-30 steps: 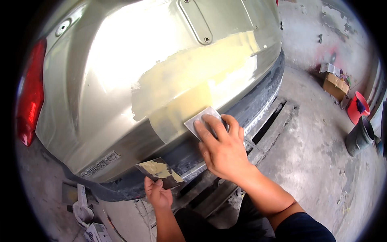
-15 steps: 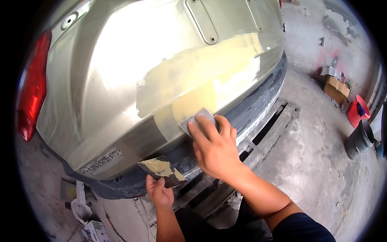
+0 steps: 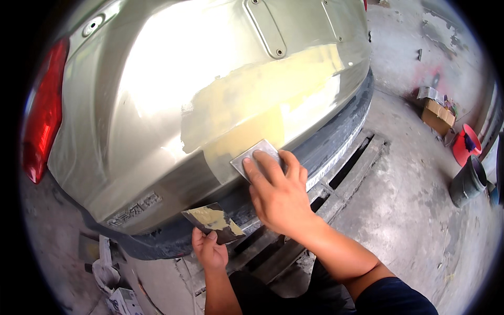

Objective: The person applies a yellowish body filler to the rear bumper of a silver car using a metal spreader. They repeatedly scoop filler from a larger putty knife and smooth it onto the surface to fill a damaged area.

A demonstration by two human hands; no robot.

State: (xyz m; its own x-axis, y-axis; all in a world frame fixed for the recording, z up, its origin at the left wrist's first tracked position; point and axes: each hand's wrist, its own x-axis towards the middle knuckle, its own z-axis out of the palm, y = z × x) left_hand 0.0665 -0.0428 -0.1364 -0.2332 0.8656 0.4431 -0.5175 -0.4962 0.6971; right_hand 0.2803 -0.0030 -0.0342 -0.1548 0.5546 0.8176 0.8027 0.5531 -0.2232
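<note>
A gold car tailgate (image 3: pixel 157 105) fills the upper left, with a wide patch of pale yellow filler (image 3: pixel 252 107) smeared across its lower part. My right hand (image 3: pixel 278 197) presses a flat metal spreader (image 3: pixel 253 156) against the lower edge of that patch. Lower down, my left hand (image 3: pixel 209 251) holds a dark mixing board (image 3: pixel 212 221) with a dab of yellow filler on it, just under the dark bumper (image 3: pixel 325 142).
A red tail lamp (image 3: pixel 44 113) is at the far left. On the concrete floor to the right stand a cardboard box (image 3: pixel 438 115), a red bucket (image 3: pixel 466 144) and a dark bin (image 3: pixel 467 181). A floor drain channel (image 3: pixel 346 173) runs under the bumper.
My right hand with the spreader has slid a little to the left and up along the filler patch. The left hand keeps the board in the same place.
</note>
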